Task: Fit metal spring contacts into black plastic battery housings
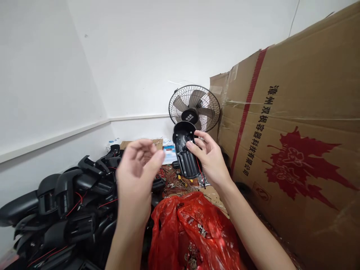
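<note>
My right hand (pixel 209 155) grips a black plastic housing (pixel 187 150) by its right side, thumb over the inner face. The housing is tilted up, with a rounded hollow top, two small screw points and a ribbed compartment below. A thin red wire hangs along its right edge. My left hand (pixel 139 161) is raised to the left of the housing, apart from it, slightly blurred, with fingers curled loosely and the thumb held away; nothing shows in it. Below both hands lies a red plastic bag (pixel 168 225) holding many small metal pieces (pixel 192 255).
A heap of similar black housings (pixel 73 191) with red wires fills the left. Behind are a fan (pixel 194 107) and yellow-handled pliers (pixel 182 180) among loose wires. A large cardboard box (pixel 295 131) stands close on the right; white walls (pixel 140 56) enclose the back.
</note>
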Demonstrator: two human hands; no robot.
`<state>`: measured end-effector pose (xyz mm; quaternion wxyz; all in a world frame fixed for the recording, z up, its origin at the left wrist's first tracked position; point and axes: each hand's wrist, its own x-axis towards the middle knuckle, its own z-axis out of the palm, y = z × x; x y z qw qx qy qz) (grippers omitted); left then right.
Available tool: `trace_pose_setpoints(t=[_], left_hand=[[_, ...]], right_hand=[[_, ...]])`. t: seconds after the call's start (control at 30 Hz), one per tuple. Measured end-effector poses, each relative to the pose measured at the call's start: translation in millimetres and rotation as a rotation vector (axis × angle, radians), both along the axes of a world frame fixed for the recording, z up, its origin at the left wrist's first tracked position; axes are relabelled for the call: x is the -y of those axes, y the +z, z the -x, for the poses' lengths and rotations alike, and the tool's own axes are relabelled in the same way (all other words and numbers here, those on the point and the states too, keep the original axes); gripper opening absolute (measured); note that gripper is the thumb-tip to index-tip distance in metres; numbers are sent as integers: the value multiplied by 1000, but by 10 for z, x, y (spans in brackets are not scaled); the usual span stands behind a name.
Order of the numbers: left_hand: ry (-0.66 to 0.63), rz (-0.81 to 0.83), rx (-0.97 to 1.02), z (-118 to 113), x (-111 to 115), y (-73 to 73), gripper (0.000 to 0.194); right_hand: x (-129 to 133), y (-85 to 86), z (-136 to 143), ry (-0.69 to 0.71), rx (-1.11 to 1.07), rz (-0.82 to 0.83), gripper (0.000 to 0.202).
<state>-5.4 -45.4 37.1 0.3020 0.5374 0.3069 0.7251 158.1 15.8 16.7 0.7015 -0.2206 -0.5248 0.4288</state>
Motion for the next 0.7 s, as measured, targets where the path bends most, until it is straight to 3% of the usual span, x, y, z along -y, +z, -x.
trace_pose_setpoints(t=[0.07, 0.13, 0.23, 0.3, 0.4, 0.5, 0.7], left_hand=[[-143, 139, -20, -63, -142, -68, 62], [-363, 284, -107, -124, -268, -149, 70], [-549, 348, -247, -170, -373, -245, 63], [-536, 328, -308, -153, -390, -268, 59], [-511, 304, -381, -74, -371, -247, 56], [-495, 293, -443, 0, -341, -217, 54], [-402, 283, -515, 0, -330, -251, 57]], right_hand=[[9, -20, 46, -52, -21, -42, 46], [-3, -48, 91, -111, -21, -84, 44], [-32, -77, 123, -117, 23, -100, 40], [-39, -75, 103, -62, 73, -83, 33], [-20, -47, 26, 141, 144, -30, 23], [7, -22, -46, 297, 193, -3, 27], [15, -22, -60, 274, 221, 23, 33]])
